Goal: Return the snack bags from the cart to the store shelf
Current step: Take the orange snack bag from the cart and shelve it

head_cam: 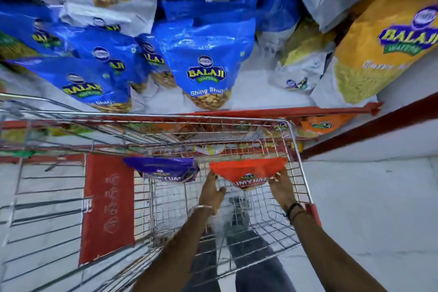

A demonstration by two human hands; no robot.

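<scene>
Both hands reach down into the cart (294, 140), one on each side of the red bag (246, 169). My left hand (213, 191) pinches the bag's edge at its 9 o'clock side, thumb spread away from the fingers; my right hand (282, 187) pinches the 3 o'clock edge with curled fingers. That bag sits low in the cart, near its far end, toward 12 o'clock from my wrists. A purple bag (163, 169) lies just beside it at 9 o'clock, apart from both hands.

To lift well, I judge the grip should stay on the sealed side edges and not squeeze the puffed middle, so the snacks inside are not crushed. Raise the bag level, clear the cart's wire rim, then carry it toward 12 o'clock to the shelf (284, 111), where blue bags (206, 61) stand at centre and a yellow bag (379, 38) leans at 2 o'clock. Which slot suits the red bag I cannot tell.

Both forearms stretch forward, nearly straight, wrists bent slightly down, palms facing each other across the bag. A bangle circles the left wrist, a dark band the right.
</scene>
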